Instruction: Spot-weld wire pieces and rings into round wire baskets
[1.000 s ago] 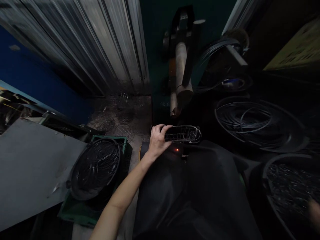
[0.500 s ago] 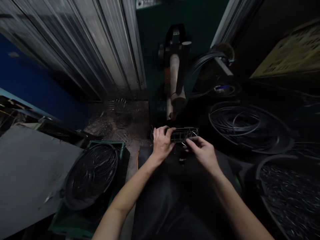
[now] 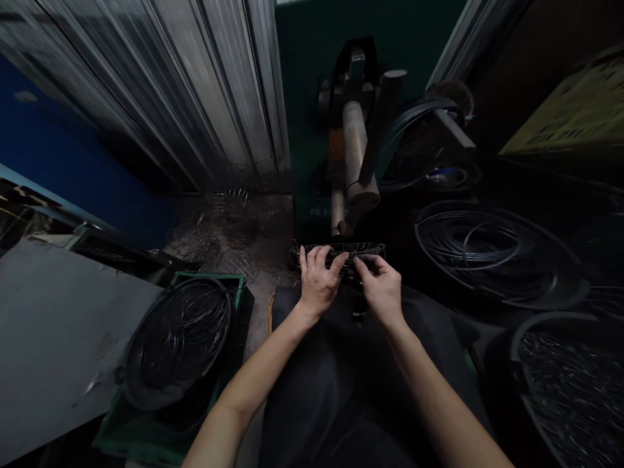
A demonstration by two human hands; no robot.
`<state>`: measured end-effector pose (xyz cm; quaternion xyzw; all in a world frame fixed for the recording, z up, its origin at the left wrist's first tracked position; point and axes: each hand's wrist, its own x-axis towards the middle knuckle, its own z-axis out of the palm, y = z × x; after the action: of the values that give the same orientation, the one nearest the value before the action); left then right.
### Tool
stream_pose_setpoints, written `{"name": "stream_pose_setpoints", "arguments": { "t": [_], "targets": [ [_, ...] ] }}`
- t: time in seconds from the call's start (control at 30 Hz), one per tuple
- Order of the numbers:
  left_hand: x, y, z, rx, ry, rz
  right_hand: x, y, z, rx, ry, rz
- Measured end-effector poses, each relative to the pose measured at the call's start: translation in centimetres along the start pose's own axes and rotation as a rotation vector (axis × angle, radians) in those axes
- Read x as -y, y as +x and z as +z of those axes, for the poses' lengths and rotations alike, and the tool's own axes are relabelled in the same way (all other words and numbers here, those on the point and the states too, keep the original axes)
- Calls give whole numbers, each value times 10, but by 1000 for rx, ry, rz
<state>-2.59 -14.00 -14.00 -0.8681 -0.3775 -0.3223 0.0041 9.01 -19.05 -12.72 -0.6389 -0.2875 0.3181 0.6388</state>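
Observation:
A thin wire frame lies crosswise in front of the cylindrical arms of a machine. My left hand is closed round its left part, with fingers over the top and the thumb pointing right. My right hand pinches at the middle of the frame, its fingertips close to my left thumb. Whether a smaller piece sits between the right fingertips is too dark to tell. Dark cloth covers the lap below both hands.
On the left, a black basin of wire rings rests on a green crate beside a grey panel. On the right are a basin of coiled wire and a tub of small metal pieces. Wire pieces litter the floor.
My right hand has moved left along the wire frame, from its right end to near my left thumb. The view has shifted slightly, so the machine appears further right.

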Motion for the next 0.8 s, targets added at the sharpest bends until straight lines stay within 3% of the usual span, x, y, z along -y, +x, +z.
{"name": "stream_pose_setpoints", "arguments": {
  "t": [0.3, 0.8],
  "targets": [
    [5, 7, 8, -39, -67, -49, -10, 4, 13, -90, -121, -223],
    [18, 17, 16, -61, -102, -39, -16, 19, 20, -94, -155, -305]
  ]
}}
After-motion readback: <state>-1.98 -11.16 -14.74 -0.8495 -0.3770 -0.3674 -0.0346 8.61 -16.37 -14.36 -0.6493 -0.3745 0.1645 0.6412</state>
